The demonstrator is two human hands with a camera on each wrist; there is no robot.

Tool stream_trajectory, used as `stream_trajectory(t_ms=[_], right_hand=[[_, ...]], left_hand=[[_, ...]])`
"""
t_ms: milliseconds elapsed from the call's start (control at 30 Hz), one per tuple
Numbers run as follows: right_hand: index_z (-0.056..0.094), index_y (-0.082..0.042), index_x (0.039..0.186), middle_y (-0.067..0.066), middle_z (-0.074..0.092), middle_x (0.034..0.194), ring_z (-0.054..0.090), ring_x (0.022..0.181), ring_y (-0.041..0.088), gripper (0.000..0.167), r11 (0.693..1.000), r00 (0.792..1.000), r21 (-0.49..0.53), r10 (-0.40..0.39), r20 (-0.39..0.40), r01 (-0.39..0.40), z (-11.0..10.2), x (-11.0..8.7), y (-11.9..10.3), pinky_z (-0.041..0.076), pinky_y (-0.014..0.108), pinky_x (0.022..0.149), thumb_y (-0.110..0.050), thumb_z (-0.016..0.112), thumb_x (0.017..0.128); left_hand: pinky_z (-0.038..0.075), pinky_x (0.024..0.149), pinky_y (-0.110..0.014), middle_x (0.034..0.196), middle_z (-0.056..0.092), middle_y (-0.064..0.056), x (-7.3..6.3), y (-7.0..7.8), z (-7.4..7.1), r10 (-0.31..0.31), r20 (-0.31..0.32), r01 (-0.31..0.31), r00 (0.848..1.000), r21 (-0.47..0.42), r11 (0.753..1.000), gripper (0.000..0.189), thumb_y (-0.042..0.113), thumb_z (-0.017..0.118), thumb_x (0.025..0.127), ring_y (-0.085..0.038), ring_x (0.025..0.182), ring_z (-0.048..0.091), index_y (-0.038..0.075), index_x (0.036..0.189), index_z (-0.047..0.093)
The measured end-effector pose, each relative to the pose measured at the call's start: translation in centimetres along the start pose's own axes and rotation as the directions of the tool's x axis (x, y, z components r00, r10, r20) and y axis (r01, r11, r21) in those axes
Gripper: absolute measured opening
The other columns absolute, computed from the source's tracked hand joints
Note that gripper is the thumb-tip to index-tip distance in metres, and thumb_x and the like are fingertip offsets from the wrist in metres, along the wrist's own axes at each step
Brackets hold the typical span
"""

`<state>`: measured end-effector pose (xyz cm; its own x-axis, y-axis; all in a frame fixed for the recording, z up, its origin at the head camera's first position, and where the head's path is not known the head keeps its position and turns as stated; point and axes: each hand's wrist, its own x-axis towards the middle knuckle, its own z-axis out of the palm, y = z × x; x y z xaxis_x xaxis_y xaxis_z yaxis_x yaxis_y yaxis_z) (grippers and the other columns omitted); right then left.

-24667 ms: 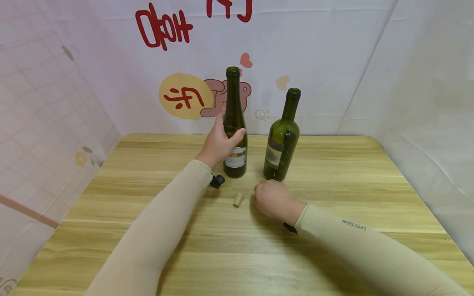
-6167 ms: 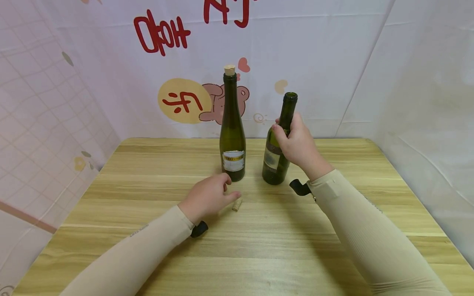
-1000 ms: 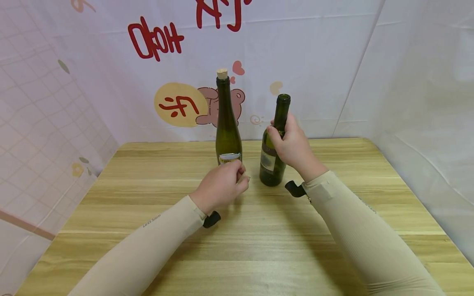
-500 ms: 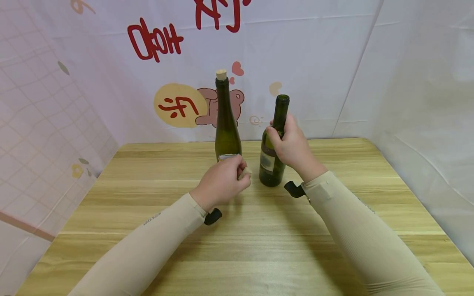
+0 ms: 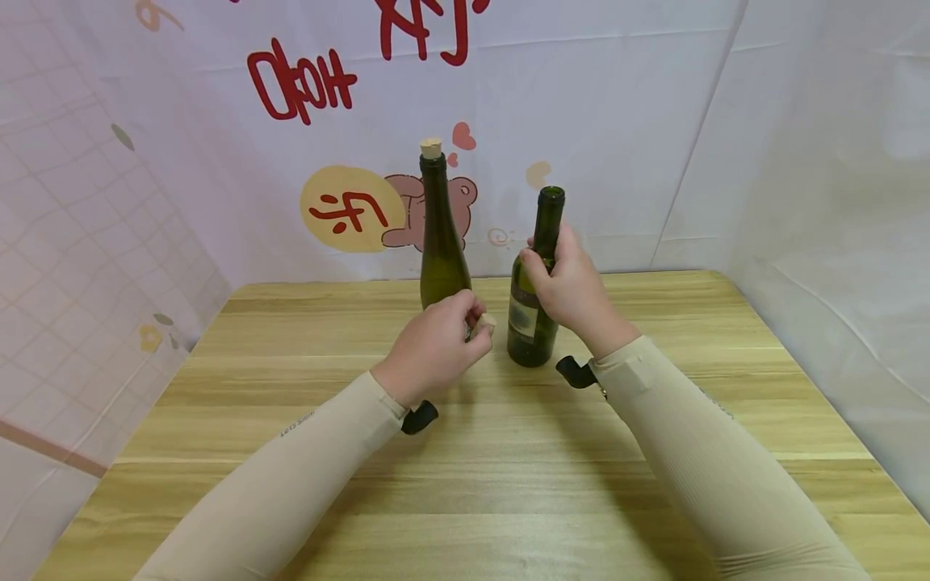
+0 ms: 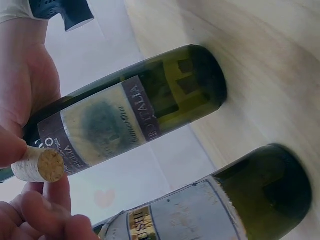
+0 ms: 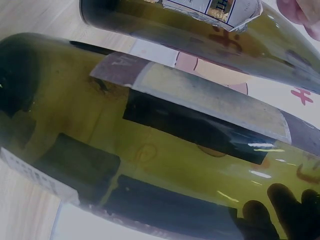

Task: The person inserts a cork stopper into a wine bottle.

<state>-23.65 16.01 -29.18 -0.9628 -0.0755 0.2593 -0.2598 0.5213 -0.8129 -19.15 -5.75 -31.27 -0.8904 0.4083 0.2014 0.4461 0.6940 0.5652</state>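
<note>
My left hand (image 5: 432,347) pinches a small tan cork (image 6: 39,166) between thumb and fingers, a little above the table in front of the tall bottle. That tall green wine bottle (image 5: 441,246) stands upright, a second cork (image 5: 431,148) sticking out of its mouth; its label is mostly behind the left hand in the head view. To its right stands a shorter green wine bottle (image 5: 532,347), its mouth uncorked. My right hand (image 5: 577,298) grips this one around the shoulder and lower neck. Dark fingers (image 7: 287,210) show through its glass in the right wrist view.
Both bottles stand near the back of a wood-grain table (image 5: 465,484). A printed white cloth (image 5: 617,97) hangs right behind it. Black wrist camera mounts (image 5: 576,373) jut out below the sleeves.
The tall bottle, open and held by my left hand earlier, now carries a cork. My left hand has picked the other cork off the table and raised it slightly; my right hand keeps its grip.
</note>
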Motion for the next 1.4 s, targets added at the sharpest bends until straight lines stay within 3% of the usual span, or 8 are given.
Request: stream_trajectory(t_ms=[333,867,1400], right_hand=[[0.044,-0.005,0.134,0.018,0.064,0.121,0.064,0.113,0.034,0.041,1.0,1.0,-0.014,0.001,-0.007,-0.001,-0.1,-0.1,0.0,0.053,0.062,0.099,-0.035,0.055,0.108],[0.045,-0.005,0.133,0.018,0.064,0.121,0.064,0.112,0.034,0.041,1.0,1.0,-0.008,0.001,-0.01,-0.001,-0.1,0.0,0.2,0.054,0.06,0.098,-0.036,0.055,0.108],[0.045,-0.004,0.134,0.019,0.062,0.122,0.064,0.112,0.035,0.043,1.0,1.0,0.004,-0.013,-0.004,0.013,0.0,0.1,0.3,0.054,0.061,0.099,-0.036,0.054,0.108]], left_hand=[[0.054,0.073,-0.032,0.099,0.068,0.001,0.6,0.9,-0.8,-0.007,-0.021,0.007,1.0,0.001,1.0,0.021,0.032,0.068,0.102,-0.017,0.085,0.063,0.014,0.111,0.062],[0.053,0.068,-0.032,0.101,0.068,0.0,1.6,1.8,-1.6,0.02,-0.05,-0.023,0.999,-0.051,0.998,0.021,0.029,0.065,0.102,-0.017,0.08,0.062,0.012,0.115,0.062],[0.053,0.071,-0.033,0.108,0.068,-0.001,2.9,2.7,-2.3,0.023,-0.077,-0.031,0.997,-0.095,0.995,0.026,0.026,0.064,0.102,-0.018,0.085,0.062,0.011,0.122,0.06]])
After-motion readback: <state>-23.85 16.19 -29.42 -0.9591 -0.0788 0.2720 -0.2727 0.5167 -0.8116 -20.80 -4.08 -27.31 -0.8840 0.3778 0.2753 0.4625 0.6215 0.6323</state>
